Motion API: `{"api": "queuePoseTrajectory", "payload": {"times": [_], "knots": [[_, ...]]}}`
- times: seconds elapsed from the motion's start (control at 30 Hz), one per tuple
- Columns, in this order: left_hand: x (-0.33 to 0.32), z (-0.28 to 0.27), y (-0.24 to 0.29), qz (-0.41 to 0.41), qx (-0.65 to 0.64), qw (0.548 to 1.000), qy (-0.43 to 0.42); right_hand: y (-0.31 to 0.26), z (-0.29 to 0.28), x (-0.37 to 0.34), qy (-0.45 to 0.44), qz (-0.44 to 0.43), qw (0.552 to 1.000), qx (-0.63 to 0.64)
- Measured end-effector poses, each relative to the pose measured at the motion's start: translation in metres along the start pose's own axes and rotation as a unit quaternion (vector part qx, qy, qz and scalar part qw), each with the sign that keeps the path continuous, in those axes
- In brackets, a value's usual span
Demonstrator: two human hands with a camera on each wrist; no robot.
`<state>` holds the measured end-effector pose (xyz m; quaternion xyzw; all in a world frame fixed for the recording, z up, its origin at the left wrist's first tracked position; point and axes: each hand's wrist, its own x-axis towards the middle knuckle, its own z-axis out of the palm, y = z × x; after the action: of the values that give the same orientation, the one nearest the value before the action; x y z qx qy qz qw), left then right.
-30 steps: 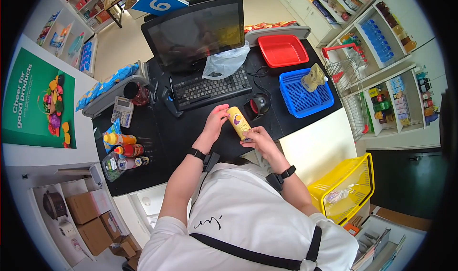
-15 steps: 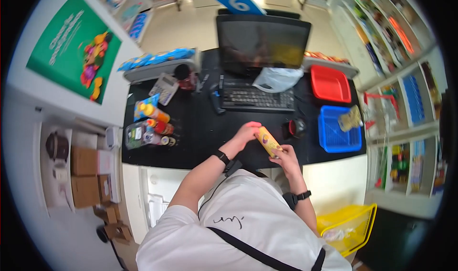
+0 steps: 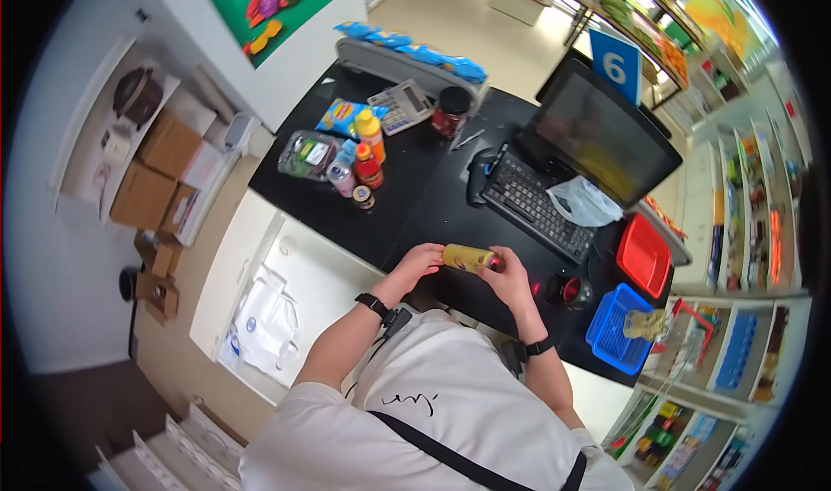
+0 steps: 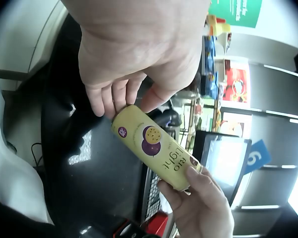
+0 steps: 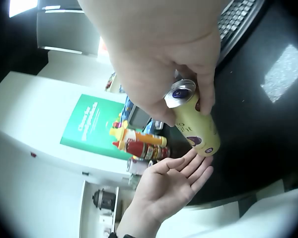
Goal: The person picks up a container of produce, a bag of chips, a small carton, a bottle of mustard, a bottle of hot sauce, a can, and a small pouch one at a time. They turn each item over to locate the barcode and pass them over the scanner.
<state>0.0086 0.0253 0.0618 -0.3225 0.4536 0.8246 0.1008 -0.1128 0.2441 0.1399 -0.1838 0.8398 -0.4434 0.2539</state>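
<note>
A yellow can [image 3: 468, 258] printed with a purple fruit lies tilted between the two hands, over the front of the black counter. The right hand [image 3: 511, 276] pinches its top end between thumb and fingers; in the right wrist view the can's silver lid [image 5: 181, 93] shows beside that thumb. At the can's base is the left hand [image 3: 419, 263]. Its fingers [image 5: 196, 167] are extended, palm up, with the fingertips touching the bottom of the can, and they do not wrap round it.
Several bottles [image 3: 369, 166], a plastic tray of produce [image 3: 306, 155] and a calculator [image 3: 402, 107] stand at the counter's left. Keyboard [image 3: 531, 198], monitor [image 3: 601, 131], scanner [image 3: 572, 292], red tray [image 3: 644, 254] and blue basket [image 3: 618, 328] are on the right.
The head view has swung toward the left side of the counter. The can has turned from steeply slanted to nearly level in that view, both hands staying at its ends.
</note>
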Motion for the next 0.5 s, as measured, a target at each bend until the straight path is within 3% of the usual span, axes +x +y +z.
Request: {"api": "queuePoseTrajectory", "payload": {"times": [0.07,0.23,0.33,0.5], "knots": [[-0.019,-0.019,0.004,0.028,-0.084,0.995,0.046,-0.044,0.019,0.014,-0.021,-0.098,0.993,-0.064],[-0.033,-0.072,-0.004,0.118,-0.22,0.96,0.126,-0.118,0.084,0.056,-0.121,-0.208,0.964,-0.116],[-0.043,-0.094,0.007,0.198,-0.305,0.912,0.189,-0.153,0.128,0.072,-0.151,-0.282,0.939,-0.13],[-0.047,-0.13,0.015,0.25,-0.38,0.87,0.19,-0.184,0.19,0.094,-0.177,-0.37,0.895,-0.172]]}}
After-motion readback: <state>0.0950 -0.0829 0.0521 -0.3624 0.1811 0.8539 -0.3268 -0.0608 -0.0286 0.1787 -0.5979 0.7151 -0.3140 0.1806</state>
